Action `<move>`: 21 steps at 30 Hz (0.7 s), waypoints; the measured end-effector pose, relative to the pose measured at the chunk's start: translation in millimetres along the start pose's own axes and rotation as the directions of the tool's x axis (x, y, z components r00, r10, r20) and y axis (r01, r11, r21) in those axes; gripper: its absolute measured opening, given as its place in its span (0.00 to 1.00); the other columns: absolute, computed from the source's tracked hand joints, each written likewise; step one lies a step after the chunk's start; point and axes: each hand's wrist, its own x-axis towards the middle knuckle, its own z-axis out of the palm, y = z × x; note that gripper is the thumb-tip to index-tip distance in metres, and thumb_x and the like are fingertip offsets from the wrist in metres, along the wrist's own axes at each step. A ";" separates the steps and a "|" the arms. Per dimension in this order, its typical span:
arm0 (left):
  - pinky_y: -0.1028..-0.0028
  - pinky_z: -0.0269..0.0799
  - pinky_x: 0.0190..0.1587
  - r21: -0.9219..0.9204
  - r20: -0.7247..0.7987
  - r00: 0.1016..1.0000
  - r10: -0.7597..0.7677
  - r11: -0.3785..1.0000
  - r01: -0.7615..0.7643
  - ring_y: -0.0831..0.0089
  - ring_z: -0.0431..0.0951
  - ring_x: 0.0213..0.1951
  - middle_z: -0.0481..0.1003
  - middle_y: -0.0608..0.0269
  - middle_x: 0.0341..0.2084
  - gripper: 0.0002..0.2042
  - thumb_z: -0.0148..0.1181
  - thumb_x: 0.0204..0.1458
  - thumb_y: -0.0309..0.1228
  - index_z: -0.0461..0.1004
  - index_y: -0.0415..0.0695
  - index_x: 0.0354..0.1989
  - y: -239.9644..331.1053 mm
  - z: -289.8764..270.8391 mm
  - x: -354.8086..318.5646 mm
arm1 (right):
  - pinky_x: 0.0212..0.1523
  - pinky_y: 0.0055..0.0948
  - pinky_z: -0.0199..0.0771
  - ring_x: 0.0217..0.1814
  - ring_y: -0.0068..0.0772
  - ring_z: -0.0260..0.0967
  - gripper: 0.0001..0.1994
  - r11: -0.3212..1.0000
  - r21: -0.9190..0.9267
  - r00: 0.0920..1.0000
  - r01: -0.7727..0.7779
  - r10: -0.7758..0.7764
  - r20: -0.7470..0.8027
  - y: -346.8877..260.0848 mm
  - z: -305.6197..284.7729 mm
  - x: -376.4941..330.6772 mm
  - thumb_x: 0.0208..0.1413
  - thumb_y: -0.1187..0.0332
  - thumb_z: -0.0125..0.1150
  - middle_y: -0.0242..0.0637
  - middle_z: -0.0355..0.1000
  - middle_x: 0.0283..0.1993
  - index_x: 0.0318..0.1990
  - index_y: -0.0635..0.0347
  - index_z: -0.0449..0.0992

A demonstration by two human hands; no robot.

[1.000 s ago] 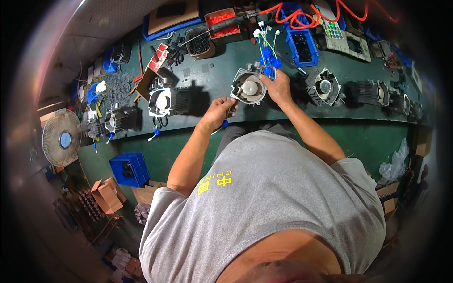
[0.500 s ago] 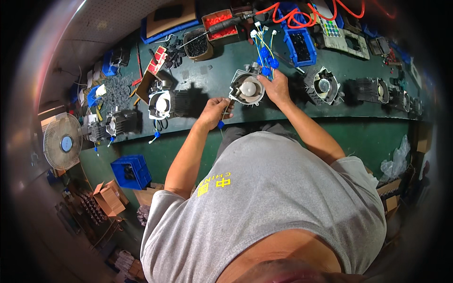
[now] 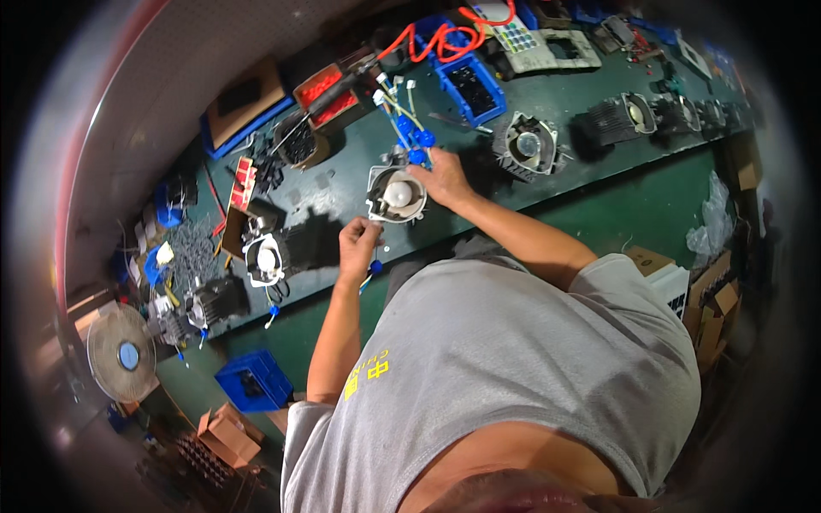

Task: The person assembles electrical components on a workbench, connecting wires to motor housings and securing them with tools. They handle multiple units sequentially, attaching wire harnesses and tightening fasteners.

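Observation:
A round grey metal motor housing (image 3: 398, 195) with a pale dome in its open face lies on the bench in front of me. My right hand (image 3: 445, 181) is closed on its upper right side, thumb at the rim; the other fingers are partly hidden. Just above that hand lies a bundle of wires with blue round pieces (image 3: 417, 138) and white plugs. At the housing's lower left, my left hand (image 3: 357, 244) is closed in a pinch on a thin cable, and a blue piece (image 3: 376, 267) hangs below the fingers.
Similar housings stand left (image 3: 267, 261) and right (image 3: 528, 145) along the green bench (image 3: 342, 184). Behind are a blue bin (image 3: 472, 90), a box of red parts (image 3: 323, 90), a tub of black parts (image 3: 298, 144) and a red coiled hose (image 3: 436, 43). A fan (image 3: 124, 352) stands at left.
My view has turned, so the bench slants and its things appear farther left. Both hands stay at the same housing, with the left hand still by its lower left edge.

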 end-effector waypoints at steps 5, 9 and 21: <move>0.73 0.75 0.38 -0.326 0.247 0.932 -0.265 0.883 0.337 0.79 0.75 0.34 0.78 0.67 0.33 0.07 0.59 0.65 0.34 0.76 0.44 0.38 20.2 -2.1 -3.6 | 0.35 0.43 0.74 0.33 0.55 0.77 0.15 0.999 -0.041 0.999 -0.035 0.035 0.016 -6.4 -3.6 -2.7 0.51 0.66 0.73 0.55 0.76 0.31 0.34 0.69 0.75; 0.74 0.73 0.35 -0.181 0.169 0.971 -0.171 0.963 0.201 0.79 0.74 0.31 0.78 0.66 0.31 0.08 0.63 0.63 0.34 0.76 0.43 0.35 6.0 -6.9 4.3 | 0.35 0.43 0.74 0.33 0.55 0.77 0.15 0.998 -0.038 0.998 -0.055 0.056 0.025 -2.8 -1.4 -2.8 0.50 0.66 0.73 0.55 0.76 0.30 0.33 0.69 0.74; 0.78 0.66 0.29 0.205 -0.040 0.998 0.053 0.978 -0.043 0.82 0.71 0.25 0.76 0.67 0.25 0.08 0.64 0.59 0.29 0.76 0.37 0.33 10.8 8.7 -1.5 | 0.39 0.43 0.74 0.32 0.51 0.76 0.13 0.990 0.130 0.997 0.047 -0.054 0.052 14.5 -10.1 2.7 0.51 0.65 0.70 0.52 0.76 0.31 0.37 0.65 0.78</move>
